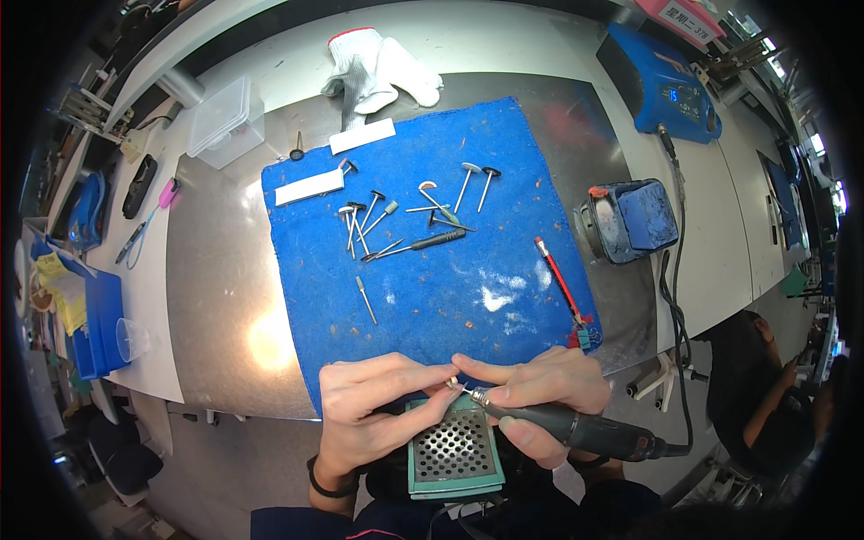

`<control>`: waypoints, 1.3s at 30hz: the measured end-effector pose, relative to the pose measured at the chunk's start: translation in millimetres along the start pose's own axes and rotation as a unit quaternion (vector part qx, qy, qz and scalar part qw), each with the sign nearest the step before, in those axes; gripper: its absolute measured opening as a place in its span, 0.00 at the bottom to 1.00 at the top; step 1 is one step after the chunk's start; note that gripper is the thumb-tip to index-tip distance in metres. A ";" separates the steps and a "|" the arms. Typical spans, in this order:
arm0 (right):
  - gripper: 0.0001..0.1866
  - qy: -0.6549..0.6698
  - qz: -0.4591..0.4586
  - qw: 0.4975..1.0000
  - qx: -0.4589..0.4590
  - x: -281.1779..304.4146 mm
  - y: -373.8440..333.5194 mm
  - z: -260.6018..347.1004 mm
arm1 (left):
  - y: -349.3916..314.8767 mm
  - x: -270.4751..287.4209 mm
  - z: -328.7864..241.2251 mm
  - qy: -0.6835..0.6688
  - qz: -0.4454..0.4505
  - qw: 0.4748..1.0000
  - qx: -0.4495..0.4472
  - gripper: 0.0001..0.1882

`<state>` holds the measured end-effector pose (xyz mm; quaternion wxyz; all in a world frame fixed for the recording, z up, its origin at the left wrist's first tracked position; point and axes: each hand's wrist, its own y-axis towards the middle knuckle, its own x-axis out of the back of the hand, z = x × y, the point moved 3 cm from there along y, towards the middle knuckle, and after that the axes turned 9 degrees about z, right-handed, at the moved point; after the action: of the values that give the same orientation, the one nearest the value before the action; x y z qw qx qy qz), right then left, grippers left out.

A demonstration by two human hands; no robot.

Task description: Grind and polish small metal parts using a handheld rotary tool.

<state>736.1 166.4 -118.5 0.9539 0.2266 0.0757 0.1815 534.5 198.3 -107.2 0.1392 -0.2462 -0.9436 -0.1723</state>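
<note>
My left hand (373,400) pinches a small pale piece (452,383) between thumb and fingertips; its exact kind is too small to tell. In my right hand (553,387) lies a black rotary handpiece (585,432), its metal nose turned toward the piece and its thin bit at the left fingertips. Both hands meet above a green-framed perforated metal grate (454,450) at the near edge of the bench. Beyond them spreads a blue cloth (414,310) with white powder on it. Several mounted polishing bits (357,216) and a dark slim tool (436,239) rest on the cloth.
A red pencil (560,279) lies at the cloth's right side. Farther right are a blue block in a dark holder (648,216) and a blue control unit (661,85) with a hanging cord (670,297). White gloves (382,72) and a clear box (225,121) stand at the back.
</note>
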 end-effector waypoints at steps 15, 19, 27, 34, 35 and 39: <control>0.13 -0.011 -0.030 0.999 -0.020 -0.1 -6.8 -3.2 | 0.7 0.3 -0.4 -0.002 0.013 1.000 0.005 0.12; 0.13 -0.007 -0.024 1.000 -0.016 0.0 -4.1 -3.0 | -0.5 0.6 0.6 -0.004 0.011 1.000 0.006 0.12; 0.13 0.000 -0.026 0.999 -0.020 0.6 -5.0 -2.7 | -0.3 0.4 0.5 -0.004 0.017 1.000 0.006 0.13; 0.15 -0.021 -0.010 1.000 -0.013 1.4 -3.0 -1.4 | 0.3 1.1 0.4 0.000 0.020 1.000 0.007 0.12; 0.14 -0.024 -0.010 1.000 -0.014 1.5 -2.8 -1.3 | 0.3 1.1 0.2 0.000 0.020 1.000 0.008 0.12; 0.14 -0.027 -0.008 1.000 -0.012 1.5 -2.8 -1.8 | 0.0 0.9 1.1 -0.001 0.020 1.000 0.010 0.12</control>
<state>737.9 165.4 -121.5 0.9596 0.2194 0.0496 0.1688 533.5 199.1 -107.9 0.1440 -0.2639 -0.9403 -0.1594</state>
